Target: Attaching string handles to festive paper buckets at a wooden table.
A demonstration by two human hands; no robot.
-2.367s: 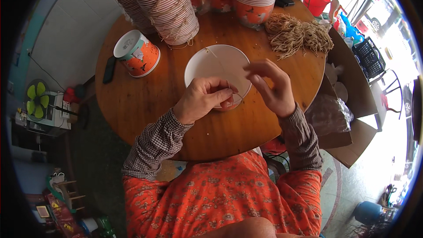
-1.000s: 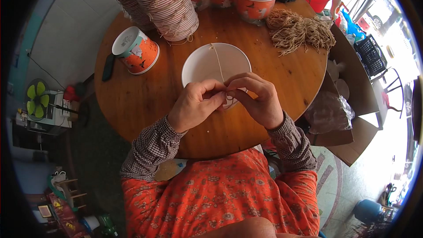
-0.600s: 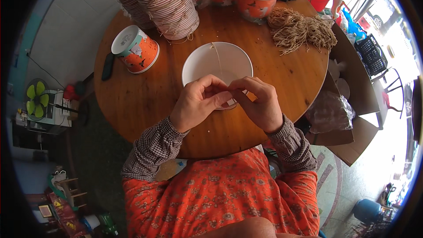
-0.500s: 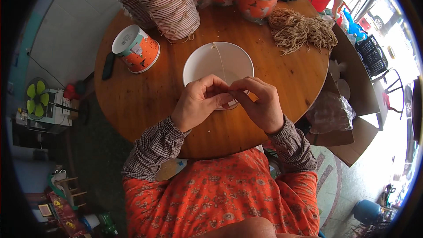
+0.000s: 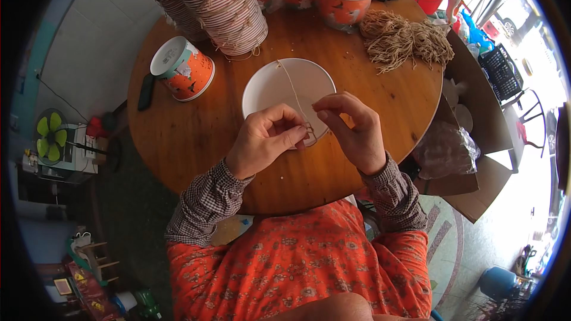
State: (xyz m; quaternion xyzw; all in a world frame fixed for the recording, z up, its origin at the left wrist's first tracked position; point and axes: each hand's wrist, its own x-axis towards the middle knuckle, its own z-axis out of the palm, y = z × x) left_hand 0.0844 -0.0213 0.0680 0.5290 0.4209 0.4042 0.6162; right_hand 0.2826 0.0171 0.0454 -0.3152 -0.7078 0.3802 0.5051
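A white paper bucket (image 5: 257, 92) stands in front of me with its open mouth facing up. From its far rim a thin tan string (image 5: 292, 88) runs across the opening to my left hand (image 5: 266, 141). Thumb and forefinger of that hand pinch the string, and a small loop of it shows at the fingertips. My right hand (image 5: 355, 129) hovers over the bucket's near right rim, a little apart from the left. Its thumb and forefinger are brought together; whether anything is between them is too small to make out.
Tall stacks of orange-and-white paper buckets (image 5: 229, 15) stand at the back, some with strings hanging. An overturned orange bucket (image 5: 193, 74) and a dark phone-like object (image 5: 146, 90) lie left. A tan string bundle (image 5: 406, 38) rests far right, beside a cardboard box (image 5: 482, 125).
My hands have come apart: the right has moved slightly up and right, away from the left fingertips. The left still pinches the string. The whole view has shifted slightly.
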